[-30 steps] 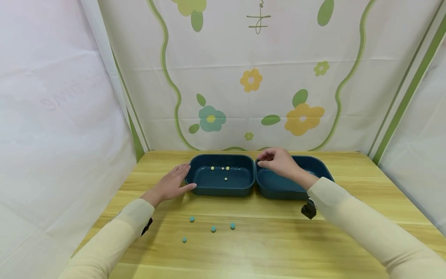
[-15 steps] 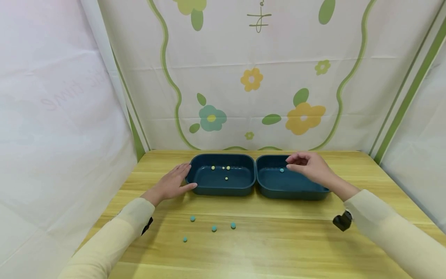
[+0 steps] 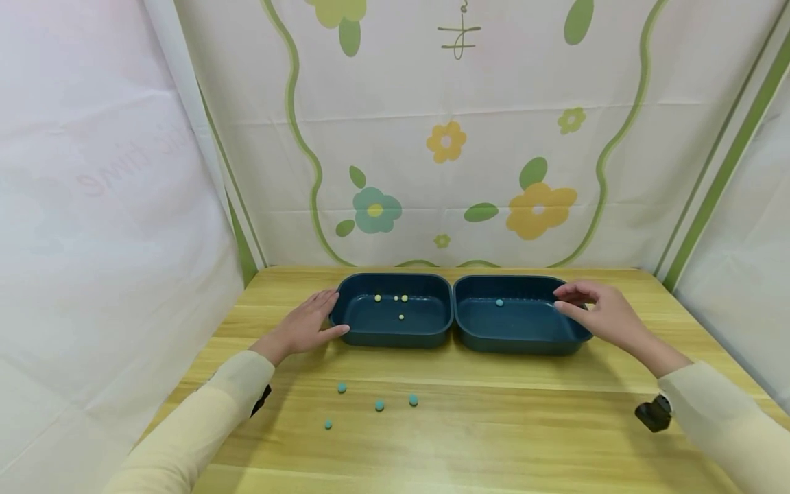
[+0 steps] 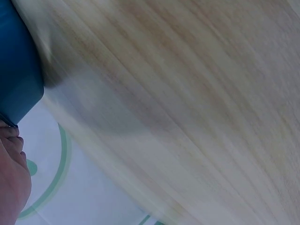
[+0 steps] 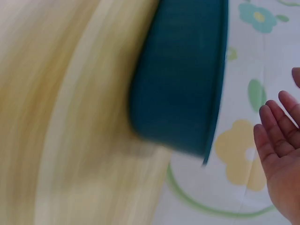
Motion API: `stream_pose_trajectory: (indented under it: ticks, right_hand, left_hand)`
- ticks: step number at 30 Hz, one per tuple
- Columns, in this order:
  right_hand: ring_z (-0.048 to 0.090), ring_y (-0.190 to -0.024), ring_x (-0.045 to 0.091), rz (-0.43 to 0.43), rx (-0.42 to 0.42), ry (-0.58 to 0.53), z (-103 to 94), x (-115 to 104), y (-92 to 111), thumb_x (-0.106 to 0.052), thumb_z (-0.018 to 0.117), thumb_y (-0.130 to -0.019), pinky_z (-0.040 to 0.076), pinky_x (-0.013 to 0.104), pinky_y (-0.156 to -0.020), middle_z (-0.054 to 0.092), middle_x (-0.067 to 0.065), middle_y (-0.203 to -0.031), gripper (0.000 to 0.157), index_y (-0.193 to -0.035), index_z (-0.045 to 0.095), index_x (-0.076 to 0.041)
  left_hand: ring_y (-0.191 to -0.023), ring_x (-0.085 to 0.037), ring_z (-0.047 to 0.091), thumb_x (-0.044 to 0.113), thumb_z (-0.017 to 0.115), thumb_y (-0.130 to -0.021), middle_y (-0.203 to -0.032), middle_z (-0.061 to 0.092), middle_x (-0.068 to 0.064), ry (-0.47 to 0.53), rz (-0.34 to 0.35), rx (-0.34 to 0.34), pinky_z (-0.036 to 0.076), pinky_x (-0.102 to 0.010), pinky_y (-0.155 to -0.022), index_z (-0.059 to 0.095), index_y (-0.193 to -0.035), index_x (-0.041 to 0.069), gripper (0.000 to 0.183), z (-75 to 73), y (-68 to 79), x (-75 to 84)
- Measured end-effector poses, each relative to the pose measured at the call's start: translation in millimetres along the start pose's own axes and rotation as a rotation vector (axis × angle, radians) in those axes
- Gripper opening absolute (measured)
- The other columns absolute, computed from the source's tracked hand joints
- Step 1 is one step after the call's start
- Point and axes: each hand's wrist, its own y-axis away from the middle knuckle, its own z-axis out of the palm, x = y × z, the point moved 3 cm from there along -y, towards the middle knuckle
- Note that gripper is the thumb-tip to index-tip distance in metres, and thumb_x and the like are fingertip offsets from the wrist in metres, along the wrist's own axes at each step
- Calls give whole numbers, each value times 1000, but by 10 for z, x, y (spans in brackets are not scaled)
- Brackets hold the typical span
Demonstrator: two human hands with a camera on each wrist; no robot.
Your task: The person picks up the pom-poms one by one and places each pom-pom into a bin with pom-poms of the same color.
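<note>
My left hand [image 3: 304, 324] rests against the left end of the left dark blue tray [image 3: 395, 339], fingers extended along its rim. Inside that tray lie several small pale yellow balls [image 3: 404, 298]. My right hand [image 3: 601, 314] hovers over the right end of the right dark blue tray [image 3: 518, 344], its fingers relaxed and holding nothing. One small blue ball [image 3: 499, 302] sits on that tray's floor. The right wrist view shows the loosely extended fingers [image 5: 276, 136] beside the tray wall [image 5: 183, 79]. Part of the left hand [image 4: 11, 173] shows at the tray's corner in the left wrist view.
Several small blue balls [image 3: 379, 405] lie on the wooden table [image 3: 494, 439] in front of the left tray. The two trays stand side by side near the table's back edge. A white flower-printed cloth [image 3: 395, 151] hangs behind, with white cloth at both sides.
My right hand has moved rightward from the left end of the right tray to its right end. The blue ball now shows in that tray, released. My left hand has stayed put.
</note>
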Motion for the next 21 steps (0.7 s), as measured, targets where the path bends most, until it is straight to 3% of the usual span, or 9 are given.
stream_pose_trajectory:
  ticks: [3,9,15,21]
  right_hand:
    - [60,-95,20,-70,27,89,-47,85,70,-18,70,-91,47,24,-78,68,9,-107,21,-110,69,-9]
    - [58,-105,37,-165,1,231,-102,249,209,-20,75,-87,46,52,-82,64,16,-118,36,-118,65,-4]
    - [56,-112,42,-207,-24,318,-120,388,319,-25,79,-82,43,56,-88,59,20,-128,53,-127,61,0]
    - [38,-127,50,-176,-105,354,-118,552,407,-31,73,-88,26,62,-106,43,26,-143,68,-142,46,0]
  left_hand:
    - [-145,-33,17,64,42,-95,-158,21,-19,-3,-1,-1,13,-47,-117,24,-151,-4,90,-6,0,5]
    - [-145,-34,16,63,43,-96,-158,21,-19,-6,-4,-10,12,-46,-117,25,-151,-5,89,-28,6,29]
    - [-145,-34,16,61,44,-96,-157,21,-19,-2,-8,-11,12,-46,-117,25,-151,-5,88,-42,10,36]
    - [-145,-34,17,62,43,-96,-157,21,-19,-12,-4,-11,12,-47,-117,25,-151,-4,88,-33,12,23]
